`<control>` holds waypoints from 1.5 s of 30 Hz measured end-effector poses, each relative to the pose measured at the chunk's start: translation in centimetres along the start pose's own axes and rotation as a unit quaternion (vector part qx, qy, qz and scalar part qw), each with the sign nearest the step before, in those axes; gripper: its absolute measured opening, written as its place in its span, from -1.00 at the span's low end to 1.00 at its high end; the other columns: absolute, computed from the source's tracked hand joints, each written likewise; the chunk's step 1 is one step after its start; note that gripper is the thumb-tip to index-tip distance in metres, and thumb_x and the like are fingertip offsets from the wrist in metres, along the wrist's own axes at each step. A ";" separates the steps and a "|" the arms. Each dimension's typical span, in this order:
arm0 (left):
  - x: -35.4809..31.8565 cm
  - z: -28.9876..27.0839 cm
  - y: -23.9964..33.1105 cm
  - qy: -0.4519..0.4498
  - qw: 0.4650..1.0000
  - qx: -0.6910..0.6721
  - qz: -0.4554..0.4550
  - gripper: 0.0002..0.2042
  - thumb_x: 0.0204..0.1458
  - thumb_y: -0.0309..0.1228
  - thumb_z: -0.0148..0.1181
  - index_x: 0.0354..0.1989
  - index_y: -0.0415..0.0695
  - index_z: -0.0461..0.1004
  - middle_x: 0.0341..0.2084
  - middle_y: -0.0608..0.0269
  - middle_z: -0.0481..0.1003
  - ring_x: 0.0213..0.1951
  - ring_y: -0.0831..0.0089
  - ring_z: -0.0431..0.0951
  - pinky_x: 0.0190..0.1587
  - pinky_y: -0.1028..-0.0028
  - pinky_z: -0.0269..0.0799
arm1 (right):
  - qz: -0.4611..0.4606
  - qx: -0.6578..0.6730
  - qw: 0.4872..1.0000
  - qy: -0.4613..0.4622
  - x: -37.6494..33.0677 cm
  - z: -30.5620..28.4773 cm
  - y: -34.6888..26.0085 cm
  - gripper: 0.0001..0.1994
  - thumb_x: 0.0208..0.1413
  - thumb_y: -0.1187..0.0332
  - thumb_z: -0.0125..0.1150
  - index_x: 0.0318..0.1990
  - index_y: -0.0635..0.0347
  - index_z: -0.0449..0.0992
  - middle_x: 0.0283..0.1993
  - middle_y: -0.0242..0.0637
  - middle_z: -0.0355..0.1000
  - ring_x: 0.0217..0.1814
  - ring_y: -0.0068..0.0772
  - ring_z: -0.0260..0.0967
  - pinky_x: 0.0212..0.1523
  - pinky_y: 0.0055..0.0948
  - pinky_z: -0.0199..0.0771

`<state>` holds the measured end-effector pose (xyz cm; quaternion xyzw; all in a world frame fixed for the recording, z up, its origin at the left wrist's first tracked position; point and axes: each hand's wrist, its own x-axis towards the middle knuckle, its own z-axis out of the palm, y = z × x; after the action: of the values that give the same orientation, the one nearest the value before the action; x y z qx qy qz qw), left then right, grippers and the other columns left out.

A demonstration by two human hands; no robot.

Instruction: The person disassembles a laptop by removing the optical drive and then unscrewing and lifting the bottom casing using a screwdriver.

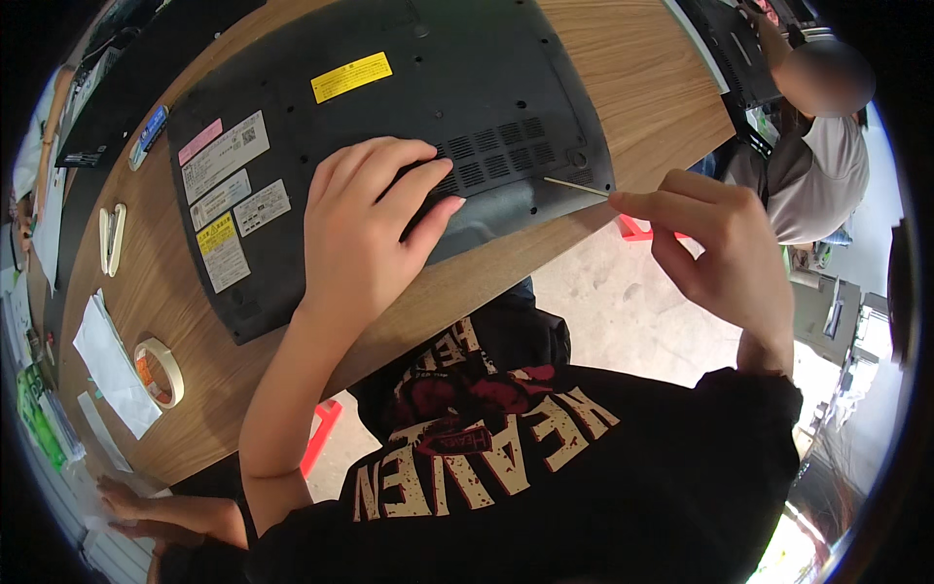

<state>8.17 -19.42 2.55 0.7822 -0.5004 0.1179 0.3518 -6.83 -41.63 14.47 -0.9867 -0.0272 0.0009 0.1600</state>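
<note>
A black laptop [379, 122] lies upside down on the wooden table, its underside bearing several stickers, screw holes and a slotted vent [496, 151]. Flat on it, near the vent's left side, rests my left hand [370, 214], fingers apart and holding nothing. Over the laptop's near right corner, my right hand [715, 243] pinches a thin pale stick [576, 185]. The stick's free end points left, beside the vent; whether it touches the casing I cannot tell.
On the table [448, 282] to the left are a roll of tape [159, 373], white paper [112, 370], a white stapler [113, 238] and a blue-and-white item [151, 131]. Another person [817, 146] sits at the far right. Someone's hands [146, 511] show at lower left.
</note>
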 end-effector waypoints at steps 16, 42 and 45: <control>0.5 -6.4 -0.1 -0.232 0.964 0.071 -0.110 -0.44 -0.15 -0.31 0.35 0.13 0.07 0.41 0.19 0.10 0.26 0.25 0.09 0.23 0.26 0.09 0.19 | 0.000 -0.014 0.993 -0.117 2.8 -2.0 1.6 -0.79 -0.13 0.62 0.20 -0.31 0.19 0.61 -0.45 -0.29 0.50 -0.41 -0.27 0.49 -0.43 -0.34 0.42; -3.0 -4.5 -0.8 -0.051 0.997 -0.003 -0.063 -0.72 -0.14 -0.56 0.24 -0.17 -0.14 0.54 -0.06 0.14 0.46 0.02 0.13 0.46 0.09 0.19 0.32 | -0.063 0.305 0.947 0.074 8.0 2.0 4.5 -0.82 0.05 0.50 0.26 -0.17 0.27 0.51 -0.16 -0.27 0.45 -0.19 -0.47 0.43 -0.14 -0.59 0.40; -3.5 -3.9 -0.6 -0.058 0.996 0.044 -0.042 -0.74 -0.15 -0.55 0.25 -0.21 -0.11 0.55 -0.10 0.19 0.48 -0.01 0.17 0.47 0.06 0.16 0.33 | -0.022 0.442 0.884 0.153 8.7 3.2 4.3 -0.82 0.12 0.44 0.22 -0.13 0.25 0.45 -0.15 -0.24 0.46 -0.27 -0.52 0.44 -0.27 -0.64 0.41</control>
<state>7.74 -14.20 3.24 0.8229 -0.4808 0.0797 0.2920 2.03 -44.21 10.12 -0.8007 -0.0213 -0.1414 0.5817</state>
